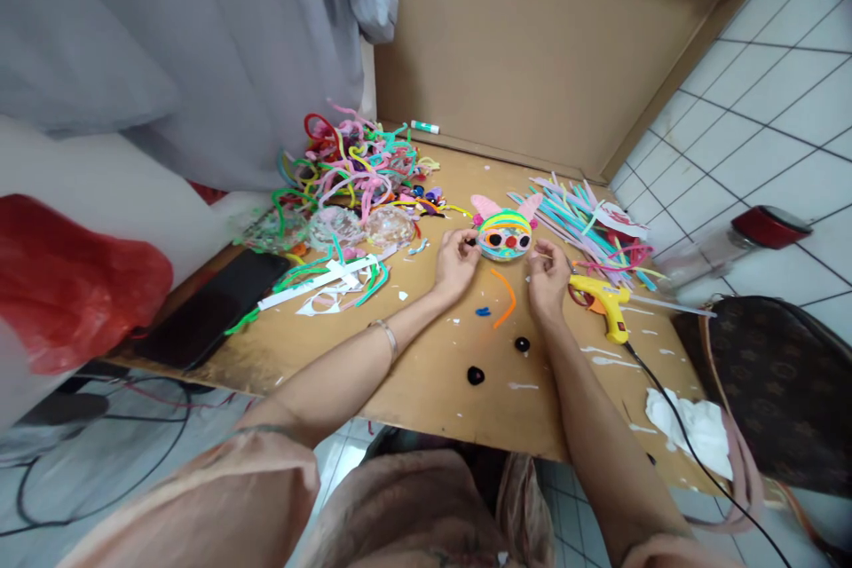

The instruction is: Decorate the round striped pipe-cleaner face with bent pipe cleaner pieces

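Observation:
A round pipe-cleaner animal head (508, 235) stands upright on the table, with pink ears, black-centred eyes, a red nose and coloured stripes. At its left edge is my left hand (458, 263), fingers pinched together around a small dark spot that I cannot make out. My right hand (548, 277) is on the other side, close to the head, its fingers curled in with the tips pressed together; whatever they hold is hidden. An orange pipe cleaner (508, 298) and a small blue twisted piece (483, 311) lie between my forearms. Nearer to me are two black round pieces, one (522, 343) beyond the other (475, 375).
A yellow glue gun (607, 302) lies right of my right hand, its cord trailing forward. Pipe cleaners are heaped at back left (352, 164) and bundled at back right (579, 217). A brown bag (778, 390), bottle (738, 240), tissue (692, 430) and black phone (216, 306) flank the work area.

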Demonstrator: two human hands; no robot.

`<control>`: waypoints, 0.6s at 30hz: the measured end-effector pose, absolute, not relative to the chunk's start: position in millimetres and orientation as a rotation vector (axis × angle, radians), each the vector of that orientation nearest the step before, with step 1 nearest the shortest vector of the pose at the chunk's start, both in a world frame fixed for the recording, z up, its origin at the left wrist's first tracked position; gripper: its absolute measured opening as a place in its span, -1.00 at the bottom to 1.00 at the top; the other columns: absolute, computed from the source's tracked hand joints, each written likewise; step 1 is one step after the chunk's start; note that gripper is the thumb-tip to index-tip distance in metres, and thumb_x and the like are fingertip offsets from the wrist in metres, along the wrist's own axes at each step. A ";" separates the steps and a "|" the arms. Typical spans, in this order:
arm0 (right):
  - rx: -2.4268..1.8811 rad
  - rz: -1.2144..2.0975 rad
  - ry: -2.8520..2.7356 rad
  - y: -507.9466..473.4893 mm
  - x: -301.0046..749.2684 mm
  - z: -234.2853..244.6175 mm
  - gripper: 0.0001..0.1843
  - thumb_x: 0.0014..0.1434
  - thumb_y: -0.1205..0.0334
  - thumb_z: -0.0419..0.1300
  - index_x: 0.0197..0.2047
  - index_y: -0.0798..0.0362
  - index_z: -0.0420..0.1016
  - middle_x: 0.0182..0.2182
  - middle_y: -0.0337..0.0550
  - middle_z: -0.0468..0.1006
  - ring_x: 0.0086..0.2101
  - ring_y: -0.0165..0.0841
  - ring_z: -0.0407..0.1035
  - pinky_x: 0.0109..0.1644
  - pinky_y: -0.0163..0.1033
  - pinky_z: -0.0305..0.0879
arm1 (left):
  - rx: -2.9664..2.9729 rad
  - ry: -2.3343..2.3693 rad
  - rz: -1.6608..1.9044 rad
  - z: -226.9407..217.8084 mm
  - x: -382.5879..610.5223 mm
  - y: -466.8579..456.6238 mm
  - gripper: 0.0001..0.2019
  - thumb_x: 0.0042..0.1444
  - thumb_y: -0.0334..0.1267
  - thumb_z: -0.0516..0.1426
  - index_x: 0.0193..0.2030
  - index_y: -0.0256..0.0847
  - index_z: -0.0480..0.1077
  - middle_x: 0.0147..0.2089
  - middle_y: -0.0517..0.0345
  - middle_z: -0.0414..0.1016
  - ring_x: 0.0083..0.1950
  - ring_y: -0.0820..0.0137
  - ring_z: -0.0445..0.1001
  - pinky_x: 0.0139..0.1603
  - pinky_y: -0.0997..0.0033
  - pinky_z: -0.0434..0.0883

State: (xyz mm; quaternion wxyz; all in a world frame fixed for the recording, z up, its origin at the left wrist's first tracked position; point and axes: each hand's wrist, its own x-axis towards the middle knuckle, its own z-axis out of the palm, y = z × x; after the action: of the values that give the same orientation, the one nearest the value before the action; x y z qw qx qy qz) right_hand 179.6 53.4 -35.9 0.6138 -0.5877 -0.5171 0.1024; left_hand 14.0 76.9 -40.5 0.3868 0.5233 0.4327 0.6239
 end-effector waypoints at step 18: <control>-1.296 -0.114 -1.512 33.3 161.1 -8.7 -0.70 0.25 0.18 0.04 -0.07 0.01 0.53 -0.15 -0.02 0.46 -0.11 -0.22 0.38 0.02 -0.03 0.35 | 1.417 1.086 1.625 -32.1 17.6 78.0 -0.86 0.01 -0.38 0.26 -0.23 -0.23 0.51 -0.27 0.17 0.40 -0.39 0.51 0.27 -0.25 0.48 0.33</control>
State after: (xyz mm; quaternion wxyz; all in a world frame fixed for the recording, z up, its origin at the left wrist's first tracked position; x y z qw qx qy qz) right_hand 161.1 33.3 -8.7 0.5425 -0.5460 -0.6366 -0.0479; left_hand 17.6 78.0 -32.1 0.3558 0.5486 0.4206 0.6289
